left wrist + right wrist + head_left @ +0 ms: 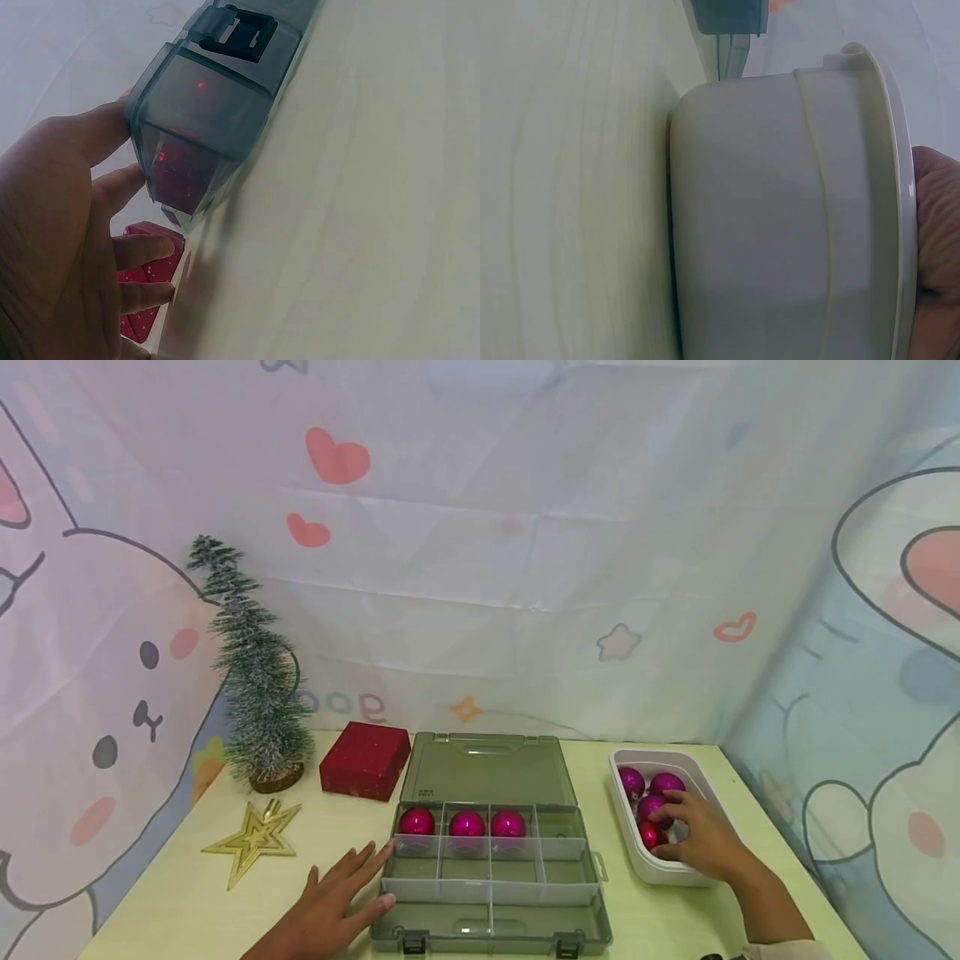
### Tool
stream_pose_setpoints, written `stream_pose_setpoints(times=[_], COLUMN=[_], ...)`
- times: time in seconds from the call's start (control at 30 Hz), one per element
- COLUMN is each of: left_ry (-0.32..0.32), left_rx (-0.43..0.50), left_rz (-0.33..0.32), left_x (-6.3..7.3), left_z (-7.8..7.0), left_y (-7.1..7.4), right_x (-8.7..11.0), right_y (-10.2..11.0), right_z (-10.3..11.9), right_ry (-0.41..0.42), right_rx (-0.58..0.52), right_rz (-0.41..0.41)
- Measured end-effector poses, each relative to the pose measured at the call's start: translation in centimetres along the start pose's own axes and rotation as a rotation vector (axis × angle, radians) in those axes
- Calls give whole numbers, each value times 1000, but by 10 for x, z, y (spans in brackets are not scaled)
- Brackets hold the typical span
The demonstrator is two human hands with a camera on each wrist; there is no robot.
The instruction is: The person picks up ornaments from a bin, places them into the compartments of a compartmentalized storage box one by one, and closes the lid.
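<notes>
A green see-through compartment box (450, 918) lies with its lid raised back, three shiny magenta baubles (467, 823) in its back row. My left hand (330, 897) rests at the box's left side, fingers spread; its thumb and index fingertip touch the wall in the left wrist view. Inside the white tub (637, 860) on the right, my right hand (701, 835) has thumb and index fingertip on either side of a red bauble (651, 835). Several magenta baubles (667, 783) lie around it. The right wrist view hides these fingertips behind the tub wall.
A small frosted Christmas tree (258, 693) stands at the back left, beside a dark red box (365, 760). In front of the tree lies a gold star (255, 842). A printed cloth (487, 568) hangs behind the pale table (172, 893).
</notes>
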State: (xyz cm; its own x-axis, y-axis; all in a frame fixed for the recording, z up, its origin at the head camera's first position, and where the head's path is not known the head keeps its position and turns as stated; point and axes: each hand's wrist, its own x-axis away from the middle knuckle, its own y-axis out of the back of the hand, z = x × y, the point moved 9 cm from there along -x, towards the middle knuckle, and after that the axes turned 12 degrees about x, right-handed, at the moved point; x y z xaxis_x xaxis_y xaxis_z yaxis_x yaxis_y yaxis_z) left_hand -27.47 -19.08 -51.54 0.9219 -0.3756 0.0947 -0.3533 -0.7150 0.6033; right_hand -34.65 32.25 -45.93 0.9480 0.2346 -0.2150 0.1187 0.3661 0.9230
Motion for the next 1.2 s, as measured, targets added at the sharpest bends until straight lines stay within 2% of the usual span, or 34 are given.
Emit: stream_pose_setpoints(times=[0.43,0.63,1.0,1.2], left_ry=[-9,-7,12,14], left_rx=[6,7,-3,-4], left_rz=[-3,-4,-20,-21], left_x=[0,0,1,2], left_z=[1,0,1,1], left_y=[0,0,1,2], right_x=[1,5,7,8], right_y=[7,16,34,38], right_z=[6,8,4,-2], right_ry=[60,59,13,-73], right_rx=[-10,-42,-11,-51], right_rz=[-30,-44,-122,-80])
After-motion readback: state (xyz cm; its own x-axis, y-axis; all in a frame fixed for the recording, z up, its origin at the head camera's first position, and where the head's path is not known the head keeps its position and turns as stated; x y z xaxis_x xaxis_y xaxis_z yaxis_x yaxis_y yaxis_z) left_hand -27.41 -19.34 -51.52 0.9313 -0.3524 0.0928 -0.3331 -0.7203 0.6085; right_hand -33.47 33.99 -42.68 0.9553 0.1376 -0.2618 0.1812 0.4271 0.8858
